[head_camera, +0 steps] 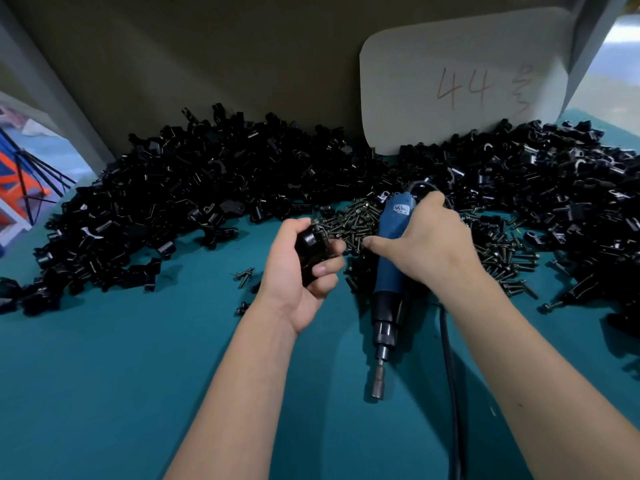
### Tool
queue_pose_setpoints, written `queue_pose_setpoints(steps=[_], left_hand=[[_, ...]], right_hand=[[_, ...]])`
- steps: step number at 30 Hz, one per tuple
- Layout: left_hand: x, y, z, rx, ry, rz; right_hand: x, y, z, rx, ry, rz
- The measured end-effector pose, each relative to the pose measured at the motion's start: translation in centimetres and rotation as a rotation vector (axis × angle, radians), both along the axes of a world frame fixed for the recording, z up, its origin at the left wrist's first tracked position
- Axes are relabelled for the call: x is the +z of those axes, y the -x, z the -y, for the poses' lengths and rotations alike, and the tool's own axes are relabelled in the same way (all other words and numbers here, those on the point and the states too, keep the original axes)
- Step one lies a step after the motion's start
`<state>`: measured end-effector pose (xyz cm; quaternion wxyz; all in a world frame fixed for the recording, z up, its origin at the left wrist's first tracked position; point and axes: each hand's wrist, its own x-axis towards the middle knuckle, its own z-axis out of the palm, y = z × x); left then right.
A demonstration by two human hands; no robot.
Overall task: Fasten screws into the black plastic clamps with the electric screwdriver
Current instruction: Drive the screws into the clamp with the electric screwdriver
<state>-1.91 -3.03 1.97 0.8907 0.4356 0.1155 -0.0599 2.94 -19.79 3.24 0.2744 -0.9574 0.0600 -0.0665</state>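
Note:
My left hand [298,268] grips a black plastic clamp [310,249] just above the teal table, its fingers curled round it. My right hand [420,240] holds the blue electric screwdriver [389,271], which points bit-down toward me with its metal tip [377,389] near the table. The right thumb reaches left toward the pile of dark screws [349,225] that lies between the two hands. The screwdriver's black cord [450,375] runs down along my right forearm.
A large heap of black clamps [207,188] curves across the back of the teal table [121,375], with more at the right [571,188]. More screws [502,258] spread right of my hand. A few loose screws [244,273] lie left. A card marked 44 [464,81] leans against the back wall.

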Motion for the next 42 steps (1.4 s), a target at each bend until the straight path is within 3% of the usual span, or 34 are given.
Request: queue_pose_setpoints(steps=[4,10,14,16,19,25,30,34,37,42], left_hand=[[-0.2,0.0,-0.5,-0.024,0.061,-0.017],[-0.3,-0.2,-1.0,-0.078,0.138,-0.007],[-0.4,-0.3,-0.8,-0.081,0.032,0.002],[-0.6,-0.4,-0.6,-0.028,-0.142,0.008],[-1.0,-0.5,-0.2,0.051,-0.446,0.075],[-1.0,-0.3,-0.2,0.127,-0.608,0.145],[-1.2,-0.2,-0.5,0.050,-0.729,0.155],[-1.4,-0.2,0.1,0.050,-0.905,0.269],[-1.9,0.0,0.2,0.086,-1.058,0.374],[-2.0,0.1,0.1,0.089,-1.142,0.418]], right_hand=[[0.8,-0.6,1.7,0.094,-0.232,0.003],[2.7,-0.7,3.2,0.033,-1.026,-0.038],[3.9,-0.2,3.1,0.015,-1.484,-0.077],[4.2,-0.1,3.1,-0.024,-1.634,-0.037],[4.5,-0.2,2.9,-0.064,-1.655,0.061],[4.0,-0.4,2.4,-0.040,-1.717,0.225],[4.1,-0.1,2.2,-0.008,-1.697,0.392],[5.2,0.6,2.2,-0.036,-1.657,0.562],[6.0,1.2,2.1,-0.035,-1.662,0.630],[6.6,1.9,1.5,-0.004,-1.658,0.682]])
